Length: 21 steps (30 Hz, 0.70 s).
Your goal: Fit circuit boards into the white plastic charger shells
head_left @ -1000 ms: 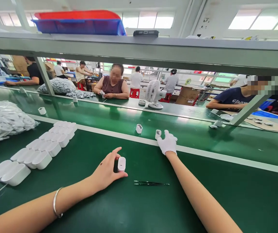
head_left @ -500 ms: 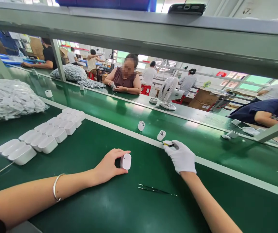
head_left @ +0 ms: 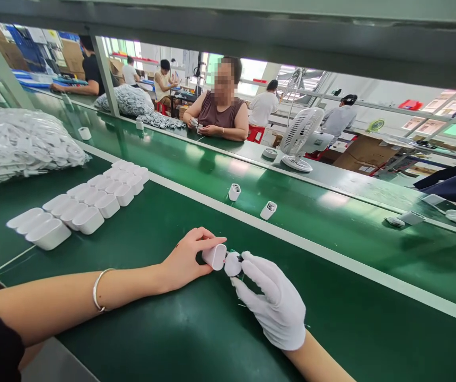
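Observation:
My bare left hand (head_left: 186,260) grips a white rounded plastic housing (head_left: 214,258) between thumb and fingers, its oval end turned to the right. My right hand (head_left: 278,300), in a white glove, pinches a small green circuit board with a white round part (head_left: 233,264) on it. The board sits right beside the housing's end; whether the two touch I cannot tell. Tweezers lie on the green bench under my right hand, mostly hidden, with only thin ends showing.
Rows of white housings (head_left: 87,220) stand at left, beside a clear bag of white parts (head_left: 21,146). Two white housings with innards showing (head_left: 234,192) sit on the green belt beyond the pale strip (head_left: 252,225). Across it are a seated person (head_left: 222,114) and a fan (head_left: 301,139).
My right hand has come left and nearer from the belt's edge, bringing the board to the housing in my left hand. It now covers the tweezers. The camera view has shifted.

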Available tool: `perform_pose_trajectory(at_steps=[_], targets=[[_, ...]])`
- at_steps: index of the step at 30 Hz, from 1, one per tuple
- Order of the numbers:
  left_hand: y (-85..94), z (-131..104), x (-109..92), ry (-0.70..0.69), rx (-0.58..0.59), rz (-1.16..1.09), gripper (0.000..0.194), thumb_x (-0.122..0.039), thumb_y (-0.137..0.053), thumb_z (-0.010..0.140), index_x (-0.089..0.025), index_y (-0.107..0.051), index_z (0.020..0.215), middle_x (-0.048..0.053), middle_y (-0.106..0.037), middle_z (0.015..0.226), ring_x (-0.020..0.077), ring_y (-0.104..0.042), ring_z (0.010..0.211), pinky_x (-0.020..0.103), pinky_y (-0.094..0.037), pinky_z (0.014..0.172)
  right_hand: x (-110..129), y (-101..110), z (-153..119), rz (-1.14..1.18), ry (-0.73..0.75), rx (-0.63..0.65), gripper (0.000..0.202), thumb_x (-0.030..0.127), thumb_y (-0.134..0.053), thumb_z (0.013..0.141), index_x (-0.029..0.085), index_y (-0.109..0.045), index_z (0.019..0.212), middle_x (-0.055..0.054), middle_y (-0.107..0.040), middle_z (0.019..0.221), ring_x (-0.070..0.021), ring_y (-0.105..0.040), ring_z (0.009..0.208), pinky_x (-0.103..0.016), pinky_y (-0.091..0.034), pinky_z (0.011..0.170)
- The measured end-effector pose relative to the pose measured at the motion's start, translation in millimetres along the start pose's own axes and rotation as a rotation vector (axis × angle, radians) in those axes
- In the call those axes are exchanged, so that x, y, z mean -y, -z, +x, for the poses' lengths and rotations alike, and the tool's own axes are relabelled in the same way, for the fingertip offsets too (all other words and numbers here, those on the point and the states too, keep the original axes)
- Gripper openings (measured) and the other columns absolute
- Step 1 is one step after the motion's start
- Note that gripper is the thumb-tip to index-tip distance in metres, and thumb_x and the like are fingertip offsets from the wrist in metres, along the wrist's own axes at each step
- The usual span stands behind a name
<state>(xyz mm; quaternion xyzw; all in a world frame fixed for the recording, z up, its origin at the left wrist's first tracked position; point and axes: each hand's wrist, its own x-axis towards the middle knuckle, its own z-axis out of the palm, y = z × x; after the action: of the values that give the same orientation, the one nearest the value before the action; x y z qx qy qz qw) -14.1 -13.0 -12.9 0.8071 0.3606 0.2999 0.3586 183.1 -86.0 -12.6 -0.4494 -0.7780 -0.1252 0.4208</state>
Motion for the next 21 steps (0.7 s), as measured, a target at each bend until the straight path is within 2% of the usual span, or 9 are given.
perform_pose_trajectory(at_steps=[6,10,15,21], targets=[[-0.6,-1.3,2.5,-0.069,0.011,0.003,0.061,0.0,-0.063,0.068,-0.03,-0.06,0.121,0.003,-0.055,0.109,0.0196,-0.053,0.103,0.034,-0.047,0.093,8.5,3.2,-6.2,0.172,-0.069,0.06,0.058,0.015,-0.062,0.083,0.037,-0.042,0.133,-0.002,-0.065,0.111,-0.0205,-0.066,0.091,-0.034,-0.058,0.076],[-1.5,-3.9,2.7,-0.137,0.013,0.019,0.057,-0.003,-0.064,0.07,-0.03,-0.06,0.12,0.003,-0.056,0.11,0.0195,-0.053,0.101,0.035,-0.048,0.09,10.4,4.5,-9.8,0.206,-0.117,0.06,0.052,0.023,-0.061,0.086,0.039,-0.043,0.132,-0.002,-0.064,0.108,-0.0206,-0.067,0.087,-0.033,-0.059,0.072],[-3.0,-6.3,0.7,-0.224,-0.013,0.024,0.056,-0.002,-0.063,0.07,-0.028,-0.061,0.12,0.004,-0.057,0.109,0.0192,-0.052,0.1,0.033,-0.049,0.089,9.2,1.5,-8.0,0.17,-0.105,0.123,0.038,0.024,-0.057,0.089,0.033,-0.052,0.126,-0.004,-0.065,0.11,-0.0201,-0.066,0.089,-0.032,-0.058,0.077],[-3.8,-7.0,2.3,-0.245,-0.05,0.044,0.059,0.0,-0.062,0.069,-0.03,-0.06,0.12,0.004,-0.056,0.109,0.019,-0.052,0.1,0.033,-0.05,0.087,6.0,-2.3,-8.6,0.15,-0.007,0.058,0.047,0.016,-0.058,0.088,0.026,-0.048,0.132,-0.007,-0.063,0.11,-0.0192,-0.065,0.091,-0.031,-0.058,0.078]])
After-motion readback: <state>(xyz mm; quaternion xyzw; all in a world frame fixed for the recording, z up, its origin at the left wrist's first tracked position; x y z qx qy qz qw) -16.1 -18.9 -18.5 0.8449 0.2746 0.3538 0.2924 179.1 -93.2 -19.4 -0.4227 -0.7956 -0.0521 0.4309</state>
